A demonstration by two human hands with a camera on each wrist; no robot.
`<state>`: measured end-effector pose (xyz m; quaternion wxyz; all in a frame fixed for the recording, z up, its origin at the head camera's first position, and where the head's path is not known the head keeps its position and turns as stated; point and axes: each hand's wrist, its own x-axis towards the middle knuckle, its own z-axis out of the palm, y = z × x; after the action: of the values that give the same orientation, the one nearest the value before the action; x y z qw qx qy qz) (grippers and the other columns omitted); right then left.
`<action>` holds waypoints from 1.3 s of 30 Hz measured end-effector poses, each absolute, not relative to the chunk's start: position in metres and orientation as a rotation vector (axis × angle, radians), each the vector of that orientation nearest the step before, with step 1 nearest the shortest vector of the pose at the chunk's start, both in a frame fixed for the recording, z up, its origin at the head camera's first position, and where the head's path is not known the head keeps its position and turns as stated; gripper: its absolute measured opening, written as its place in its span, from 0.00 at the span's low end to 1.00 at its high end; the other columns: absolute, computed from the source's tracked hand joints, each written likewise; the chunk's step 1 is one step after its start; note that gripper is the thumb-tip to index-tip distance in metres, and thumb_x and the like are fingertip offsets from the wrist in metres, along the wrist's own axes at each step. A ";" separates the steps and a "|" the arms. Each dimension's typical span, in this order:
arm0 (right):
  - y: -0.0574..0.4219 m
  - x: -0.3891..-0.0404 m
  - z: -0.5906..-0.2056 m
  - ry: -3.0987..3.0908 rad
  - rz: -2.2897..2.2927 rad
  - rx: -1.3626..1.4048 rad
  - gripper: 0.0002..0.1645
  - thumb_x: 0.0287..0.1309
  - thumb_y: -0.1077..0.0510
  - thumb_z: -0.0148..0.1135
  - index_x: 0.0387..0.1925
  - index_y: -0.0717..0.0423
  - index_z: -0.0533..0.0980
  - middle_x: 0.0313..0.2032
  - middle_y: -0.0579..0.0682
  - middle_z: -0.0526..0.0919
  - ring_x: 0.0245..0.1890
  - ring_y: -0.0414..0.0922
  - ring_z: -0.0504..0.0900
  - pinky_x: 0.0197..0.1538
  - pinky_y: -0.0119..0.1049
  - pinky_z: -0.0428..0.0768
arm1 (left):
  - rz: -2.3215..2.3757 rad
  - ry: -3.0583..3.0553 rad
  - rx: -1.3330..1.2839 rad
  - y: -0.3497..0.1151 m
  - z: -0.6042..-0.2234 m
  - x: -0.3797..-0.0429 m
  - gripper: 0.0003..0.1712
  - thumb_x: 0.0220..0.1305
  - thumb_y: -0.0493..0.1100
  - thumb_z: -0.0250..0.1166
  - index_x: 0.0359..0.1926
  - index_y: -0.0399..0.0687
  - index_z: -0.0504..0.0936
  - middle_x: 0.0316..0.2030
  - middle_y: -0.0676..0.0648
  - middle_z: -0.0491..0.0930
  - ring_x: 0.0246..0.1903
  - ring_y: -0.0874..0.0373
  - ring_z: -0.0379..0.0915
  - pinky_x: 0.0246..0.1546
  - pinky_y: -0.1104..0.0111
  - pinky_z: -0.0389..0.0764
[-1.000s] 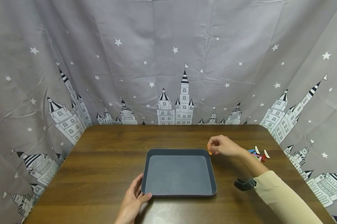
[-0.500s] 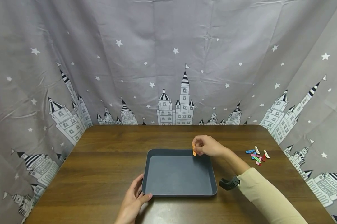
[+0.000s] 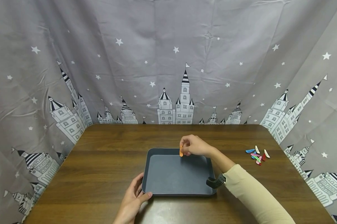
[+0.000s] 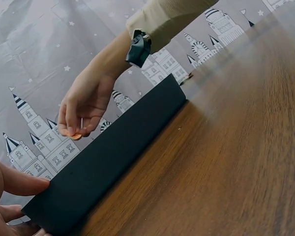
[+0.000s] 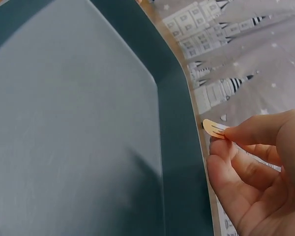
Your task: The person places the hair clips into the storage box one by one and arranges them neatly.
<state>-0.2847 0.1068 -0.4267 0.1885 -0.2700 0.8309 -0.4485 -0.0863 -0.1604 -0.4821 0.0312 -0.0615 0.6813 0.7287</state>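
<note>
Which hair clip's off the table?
The orange hair clip, pinched in the right hand; the other clips lie clustered on the table, right of the tray.

In your head view the light is soft and fairly even, with a pale patch of glare on the near part of the bench (image 3: 165,214). Your right hand (image 3: 195,145) casts a faint, soft-edged shadow into the tray (image 3: 171,175). Towards the sides, the pattern on the curtain (image 3: 235,46) leans outward. Your left wrist view shows the tray's outer wall nearly black, while a hazy sheen washes over the bench. In your right wrist view, a blurred shadow spreads across the tray floor and the curtain looks washed out.
</note>
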 end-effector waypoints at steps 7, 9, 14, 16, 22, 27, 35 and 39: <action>0.081 -0.289 -0.431 2.300 -1.238 -0.800 0.02 0.65 0.65 0.66 0.36 0.59 0.79 0.29 0.47 0.89 0.28 0.45 0.84 0.38 0.48 0.87 | 2.233 2.100 -0.200 -0.161 -0.483 -0.087 0.49 0.59 0.20 0.65 0.78 0.32 0.53 0.75 0.25 0.55 0.74 0.31 0.51 0.73 0.39 0.51; 0.072 -0.289 -0.433 2.281 -1.229 -0.838 0.02 0.65 0.66 0.66 0.36 0.60 0.79 0.29 0.47 0.89 0.29 0.48 0.85 0.38 0.49 0.87 | 2.224 2.099 -0.210 -0.162 -0.483 -0.088 0.49 0.59 0.20 0.65 0.78 0.32 0.53 0.75 0.25 0.55 0.74 0.31 0.51 0.73 0.39 0.52; 0.049 -0.286 -0.439 2.227 -1.215 -0.891 0.01 0.66 0.65 0.66 0.36 0.60 0.80 0.30 0.50 0.89 0.32 0.57 0.87 0.36 0.46 0.86 | 2.207 2.101 -0.225 -0.163 -0.483 -0.089 0.49 0.60 0.20 0.65 0.78 0.33 0.53 0.75 0.26 0.55 0.74 0.31 0.51 0.73 0.40 0.54; 0.042 -0.285 -0.442 2.216 -1.213 -0.899 0.02 0.66 0.65 0.67 0.36 0.60 0.81 0.29 0.50 0.88 0.31 0.56 0.87 0.35 0.43 0.85 | 2.205 2.104 -0.224 -0.164 -0.484 -0.090 0.49 0.60 0.20 0.65 0.78 0.33 0.53 0.75 0.26 0.55 0.74 0.31 0.51 0.73 0.41 0.55; 0.025 -0.282 -0.453 2.156 -1.227 -0.900 0.02 0.66 0.65 0.67 0.36 0.60 0.82 0.28 0.51 0.88 0.30 0.52 0.86 0.34 0.40 0.86 | 2.192 2.101 -0.230 -0.163 -0.484 -0.092 0.49 0.60 0.21 0.66 0.78 0.32 0.52 0.75 0.25 0.54 0.74 0.31 0.50 0.72 0.41 0.57; 0.014 -0.281 -0.460 2.107 -1.226 -0.893 0.04 0.67 0.65 0.66 0.34 0.57 0.82 0.30 0.54 0.88 0.31 0.52 0.87 0.35 0.41 0.88 | 2.193 2.087 -0.224 -0.164 -0.484 -0.092 0.49 0.60 0.21 0.66 0.78 0.31 0.52 0.75 0.25 0.54 0.74 0.30 0.49 0.73 0.41 0.56; -0.004 -0.278 -0.463 2.094 -1.122 -0.978 0.06 0.66 0.67 0.64 0.33 0.57 0.84 0.29 0.48 0.87 0.29 0.45 0.85 0.33 0.34 0.85 | 2.189 2.088 -0.207 -0.167 -0.482 -0.091 0.49 0.61 0.22 0.66 0.79 0.33 0.52 0.75 0.26 0.55 0.74 0.32 0.50 0.72 0.42 0.57; -0.007 -0.276 -0.465 2.128 -1.077 -0.972 0.08 0.66 0.68 0.64 0.32 0.57 0.85 0.28 0.46 0.86 0.28 0.43 0.84 0.31 0.32 0.83 | 2.177 2.089 -0.209 -0.165 -0.483 -0.091 0.48 0.61 0.22 0.66 0.78 0.33 0.53 0.75 0.27 0.55 0.74 0.33 0.51 0.72 0.44 0.58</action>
<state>-0.2763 -0.0069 -0.4652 0.2794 -0.3626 0.7932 -0.4016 -0.0911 -0.1652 -0.4830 0.0587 -0.0690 0.6895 0.7186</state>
